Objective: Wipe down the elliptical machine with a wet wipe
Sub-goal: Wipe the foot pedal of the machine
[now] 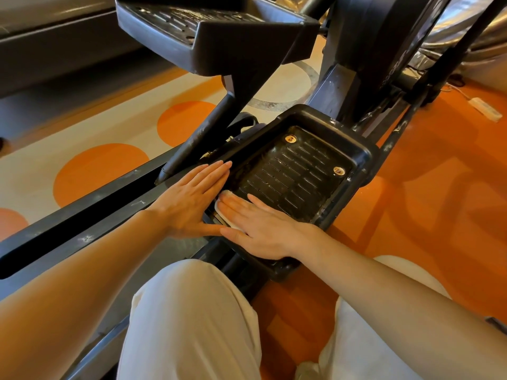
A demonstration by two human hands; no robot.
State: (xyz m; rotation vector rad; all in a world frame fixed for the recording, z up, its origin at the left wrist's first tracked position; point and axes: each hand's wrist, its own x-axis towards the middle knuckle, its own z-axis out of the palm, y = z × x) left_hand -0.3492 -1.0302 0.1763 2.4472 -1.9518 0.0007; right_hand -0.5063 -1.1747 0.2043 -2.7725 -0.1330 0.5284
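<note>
The black elliptical machine fills the view. Its near foot pedal (296, 171) is a ridged tray with two brass bolts and a raised rim. My right hand (258, 226) lies flat with straight fingers on a white wet wipe (223, 212), pressing it onto the pedal's near left corner. Most of the wipe is hidden under that hand. My left hand (192, 198) rests flat on the pedal's left rim, fingers straight, its thumb touching my right hand.
The second pedal (208, 31) hangs raised at the top, above the dark rail (82, 215) that runs to the left. The floor is orange with cream patches and orange dots. A white power strip (485, 109) lies at right. My knees in pale trousers are at the bottom.
</note>
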